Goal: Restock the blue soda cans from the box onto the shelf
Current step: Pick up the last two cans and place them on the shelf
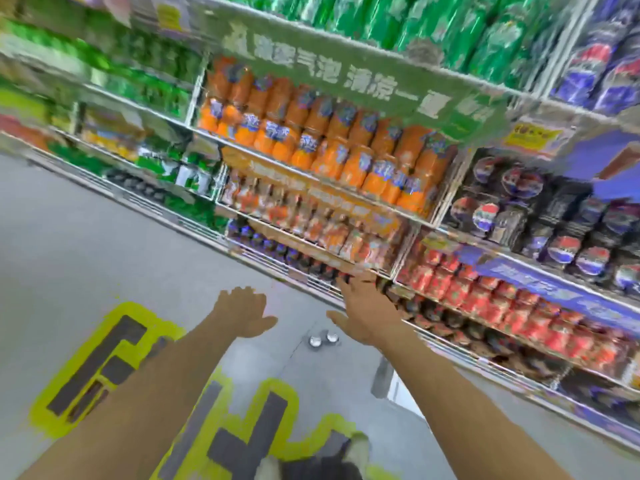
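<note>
My left hand (244, 313) and my right hand (367, 311) are stretched out in front of me over the grey floor, fingers apart, holding nothing. Two cans (322, 338) stand on the floor between the hands, seen from above as silver tops. The lowest shelf (311, 275) runs just beyond my fingertips and carries dark blue cans. No box is in view. The picture is blurred.
Shelving fills the right and top: orange soda bottles (322, 147), green bottles (433, 26), red cans (485, 292), dark cola cans (554, 230). Yellow floor markings (104, 358) lie under my arms. A shoe (353, 448) shows at the bottom edge.
</note>
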Tool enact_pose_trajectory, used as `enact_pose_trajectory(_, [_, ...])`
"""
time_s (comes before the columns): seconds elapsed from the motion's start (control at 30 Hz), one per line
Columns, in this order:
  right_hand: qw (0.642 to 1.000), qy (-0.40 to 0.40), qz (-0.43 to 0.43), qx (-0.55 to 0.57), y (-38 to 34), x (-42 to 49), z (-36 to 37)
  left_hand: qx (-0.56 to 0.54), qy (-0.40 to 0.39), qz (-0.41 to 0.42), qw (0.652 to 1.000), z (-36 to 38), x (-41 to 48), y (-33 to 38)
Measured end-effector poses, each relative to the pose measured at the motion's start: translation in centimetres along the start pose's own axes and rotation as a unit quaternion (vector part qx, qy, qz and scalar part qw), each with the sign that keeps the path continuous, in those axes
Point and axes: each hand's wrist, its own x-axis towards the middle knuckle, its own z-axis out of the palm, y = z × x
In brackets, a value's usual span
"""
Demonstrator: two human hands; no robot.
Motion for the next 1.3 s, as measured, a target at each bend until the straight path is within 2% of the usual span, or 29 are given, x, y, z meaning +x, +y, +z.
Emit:
enact_pose_trajectory(0.03, [1.000, -0.026, 0.007, 0.003, 0.1, 0.2, 2.1, -0.007, 0.015, 0.004, 1.000, 2.4, 0.1, -0.2])
enact_pose_trajectory(0.1, [0.997, -0.078, 0.020, 0.018, 0.2, -0.2, 6.6, -0.002, -0.003, 0.008, 1.000, 7.7, 0.5, 0.1])
enact_pose_trajectory(0.2, [0.989, -0.143, 0.024, 0.004, 1.2, -0.7, 13.6, -0.018, -0.099, -0.030, 0.994, 13.9, 0.8, 2.2])
enact_pose_trajectory(0.33, [0.970, -0.237, 0.045, 0.018, 4.5, 0.1, 21.6, -0.042, -0.180, -0.023, 0.983, 19.7, 2.7, 6.1])
enact_pose_trajectory(0.47, [0.962, -0.268, 0.053, 0.032, 8.7, 2.7, 27.1, -0.064, -0.210, -0.032, 0.975, 24.3, 6.7, 9.2])
enact_pose_trajectory(0.57, [0.960, -0.268, 0.066, 0.038, 11.7, 6.4, 31.4, -0.097, -0.197, -0.049, 0.974, 27.6, 11.7, 11.1])
enact_pose_trajectory(0.67, [0.966, -0.242, 0.077, 0.045, 14.2, 11.2, 38.3, -0.132, -0.142, -0.055, 0.980, 32.9, 18.8, 12.9])
enact_pose_trajectory(0.8, [0.962, -0.250, 0.094, 0.053, 17.1, 17.8, 51.7, -0.157, -0.106, -0.051, 0.981, 44.3, 29.5, 14.0])
enact_pose_trajectory(0.9, [0.959, -0.263, 0.101, 0.034, 19.5, 22.2, 61.4, -0.126, -0.094, -0.039, 0.987, 54.2, 36.8, 13.0])
enact_pose_trajectory(1.0, [0.964, -0.244, 0.104, 0.008, 22.8, 26.1, 68.0, -0.105, -0.062, -0.031, 0.992, 60.8, 42.5, 11.2])
enact_pose_trajectory(1.1, [0.977, -0.186, 0.105, -0.002, 26.1, 30.5, 70.1, -0.075, -0.037, -0.022, 0.996, 63.2, 47.8, 9.5])
enact_pose_trajectory(1.17, [0.984, -0.125, 0.121, 0.042, 27.6, 33.3, 70.3, -0.073, -0.013, -0.015, 0.997, 63.3, 50.7, 9.0])
enact_pose_trajectory(1.3, [0.985, -0.084, 0.075, 0.129, 27.5, 35.9, 71.7, -0.142, 0.056, 0.023, 0.988, 62.8, 53.7, 9.0])
